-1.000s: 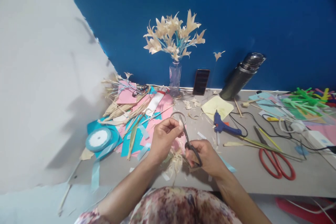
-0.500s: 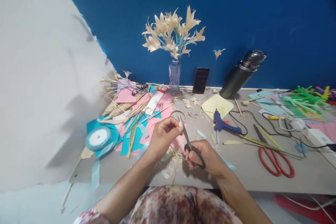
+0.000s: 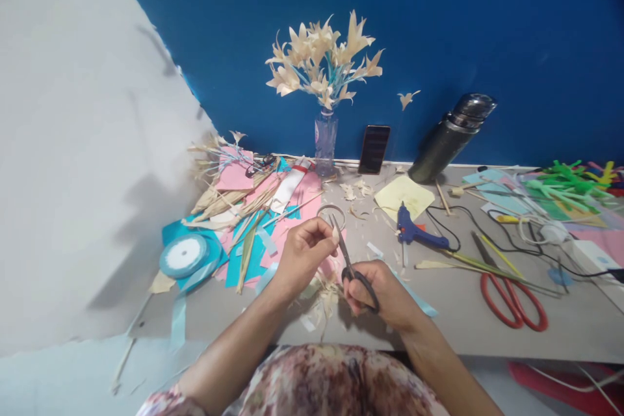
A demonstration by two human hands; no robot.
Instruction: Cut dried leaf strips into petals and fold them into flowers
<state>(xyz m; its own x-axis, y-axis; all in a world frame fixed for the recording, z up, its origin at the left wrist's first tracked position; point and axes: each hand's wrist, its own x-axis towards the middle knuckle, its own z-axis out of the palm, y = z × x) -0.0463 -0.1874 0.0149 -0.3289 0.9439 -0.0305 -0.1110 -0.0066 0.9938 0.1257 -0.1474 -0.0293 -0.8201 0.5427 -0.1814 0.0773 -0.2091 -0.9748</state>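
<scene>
Black-handled scissors (image 3: pixel 347 256) are in my right hand (image 3: pixel 373 286), the fingers closed round the handles. Their blades point up and away from me, slightly apart. Pinched between the thumb and fingers of my left hand (image 3: pixel 308 252) is a small pale piece of corn husk (image 3: pixel 335 233), right beside the scissor blades. Most of that piece is hidden by the fingers. Husk scraps (image 3: pixel 327 302) lie on the table below my hands. A roll of tape (image 3: pixel 336 209) rests just beyond the blade tips.
Husk flowers (image 3: pixel 322 52) stand in a clear vase (image 3: pixel 325 143) by the blue wall. A phone (image 3: pixel 374 149) and a dark flask (image 3: pixel 451 140) lean nearby. At right are a blue glue gun (image 3: pixel 414 231) and red-handled scissors (image 3: pixel 511 302). A ribbon spool (image 3: pixel 184 255) lies left.
Both hands stay in nearly the same place. The scissors have shifted very slightly against the husk piece; the whole view has moved a little.
</scene>
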